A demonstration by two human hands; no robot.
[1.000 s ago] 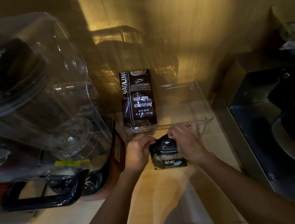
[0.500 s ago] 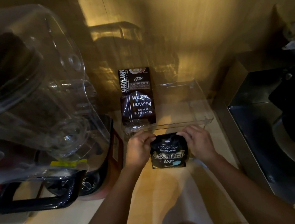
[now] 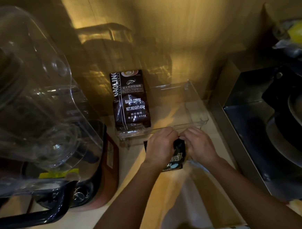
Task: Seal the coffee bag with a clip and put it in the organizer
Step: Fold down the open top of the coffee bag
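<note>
A small black coffee bag (image 3: 175,162) lies on the wooden counter just in front of a clear plastic organizer (image 3: 197,110). My left hand (image 3: 160,147) and my right hand (image 3: 198,145) both grip the bag's top, pressed close together over it. Only a dark strip of the bag shows between the hands, plus its printed lower part. No clip can be made out. A larger brown coffee bag (image 3: 130,99) stands upright in the left part of the organizer.
A big blender with a clear jug (image 3: 29,98) and black handle fills the left side. A steel cooker surface (image 3: 267,132) with a dark pan sits to the right. The wall is close behind the organizer.
My hands have moved inward from the bag's sides and closed together over its top, bunching it. The bag's front, fully visible before, is now mostly covered.
</note>
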